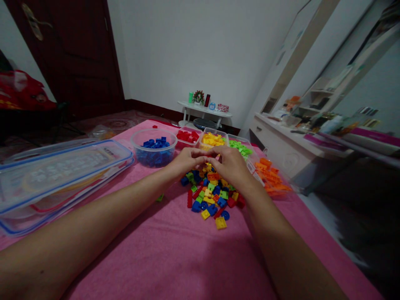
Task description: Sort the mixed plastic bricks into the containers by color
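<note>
Above a mixed pile of toy building bricks [211,198], my left hand [189,159] and my right hand [229,161] meet at the fingertips. Both have their fingers closed in a pinch. A bit of red shows between them, apparently a small red toy brick, mostly hidden by the fingers. The pile holds blue, green, yellow, red and orange pieces, with a yellow brick [221,223] at its near edge. Behind my left wrist stands a round clear tub [137,152] of blue bricks.
Beyond my hands are clear boxes of red bricks [187,136], yellow bricks [214,139] and green bricks [240,148]. Orange bricks [270,177] fill a box at the right. Stacked lids [62,175] lie left on the pink cloth [175,254]. A green brick [160,197] lies near my left forearm.
</note>
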A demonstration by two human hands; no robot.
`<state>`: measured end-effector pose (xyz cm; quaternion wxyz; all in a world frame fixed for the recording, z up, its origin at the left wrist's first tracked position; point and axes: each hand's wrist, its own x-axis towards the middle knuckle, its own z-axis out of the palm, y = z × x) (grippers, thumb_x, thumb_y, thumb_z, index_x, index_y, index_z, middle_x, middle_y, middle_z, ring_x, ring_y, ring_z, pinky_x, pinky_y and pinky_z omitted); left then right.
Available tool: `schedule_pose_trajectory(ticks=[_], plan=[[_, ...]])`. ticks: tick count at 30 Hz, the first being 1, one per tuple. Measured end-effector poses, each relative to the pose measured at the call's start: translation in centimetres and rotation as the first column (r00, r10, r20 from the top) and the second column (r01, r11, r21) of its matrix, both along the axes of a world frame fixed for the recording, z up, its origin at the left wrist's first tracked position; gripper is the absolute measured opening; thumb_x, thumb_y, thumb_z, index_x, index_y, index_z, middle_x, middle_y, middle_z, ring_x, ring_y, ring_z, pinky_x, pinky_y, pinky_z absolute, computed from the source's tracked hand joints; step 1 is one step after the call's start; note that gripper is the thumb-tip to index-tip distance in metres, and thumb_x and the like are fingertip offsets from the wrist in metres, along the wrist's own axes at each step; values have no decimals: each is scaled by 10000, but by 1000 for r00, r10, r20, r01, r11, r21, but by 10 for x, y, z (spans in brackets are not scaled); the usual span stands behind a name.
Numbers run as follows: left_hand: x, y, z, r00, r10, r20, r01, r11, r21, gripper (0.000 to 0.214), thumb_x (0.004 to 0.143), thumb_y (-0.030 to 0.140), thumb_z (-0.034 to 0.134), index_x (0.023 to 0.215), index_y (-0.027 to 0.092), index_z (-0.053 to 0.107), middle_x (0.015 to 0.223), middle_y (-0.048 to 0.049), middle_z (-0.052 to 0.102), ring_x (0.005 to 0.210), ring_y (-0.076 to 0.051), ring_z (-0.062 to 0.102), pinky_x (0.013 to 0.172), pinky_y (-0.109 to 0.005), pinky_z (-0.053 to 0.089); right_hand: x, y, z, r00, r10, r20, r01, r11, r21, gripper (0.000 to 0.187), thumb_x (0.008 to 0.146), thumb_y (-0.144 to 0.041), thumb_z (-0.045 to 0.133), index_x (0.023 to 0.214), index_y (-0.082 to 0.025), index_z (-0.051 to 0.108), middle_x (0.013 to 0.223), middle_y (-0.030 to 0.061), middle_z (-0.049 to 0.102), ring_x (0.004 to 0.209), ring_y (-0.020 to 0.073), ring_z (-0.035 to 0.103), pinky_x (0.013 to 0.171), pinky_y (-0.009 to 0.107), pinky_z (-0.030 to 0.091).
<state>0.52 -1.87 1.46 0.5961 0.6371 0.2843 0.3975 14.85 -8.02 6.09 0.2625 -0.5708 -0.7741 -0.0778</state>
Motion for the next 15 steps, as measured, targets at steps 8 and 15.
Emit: schedule_pose_trajectory(ticks=[8, 15], plan=[[0, 2, -3, 1000, -19, 2, 19, 1000, 24, 296, 684, 284, 695, 921, 108, 697, 635, -3, 613, 504, -43, 441, 506, -178, 336, -1, 0, -1, 1000, -8, 29, 9, 1000, -23, 156, 806, -265, 578, 903, -213, 688, 877, 46, 679, 769, 163, 580, 655, 261, 386], [0, 5, -7, 999, -44, -6, 44, 998, 48, 298, 704, 282, 674, 946, 109, 693, 611, 5, 588, 493, -39, 416, 507, -180, 317, -1, -1, -1, 999, -2, 44, 3, 1000, -28, 147, 816, -261, 566, 891, -207, 680, 871, 50, 673, 776, 163, 576, 671, 262, 386]])
